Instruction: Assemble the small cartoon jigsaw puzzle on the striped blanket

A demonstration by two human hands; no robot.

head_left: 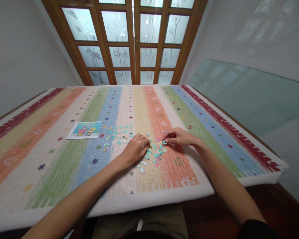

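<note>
Khaki trousers [164, 220] sit at six o'clock, below the cloth-covered tabletop's [139, 106] near edge; its striped surface stretches toward twelve. Around heaped jigsaw pieces [148, 152], our left hand [137, 147] curls palm-down at nine, our right hand [180, 136] bends fingers inward at two. Fingertips are partly hidden; we cannot tell whether either grips.

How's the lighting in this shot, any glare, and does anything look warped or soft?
Head view: brightest at the door panes, with pale reflections on the right-hand wall; same head view: wide-angle stretch splays the tablecloth, and the small puzzle pieces look soft.
</note>
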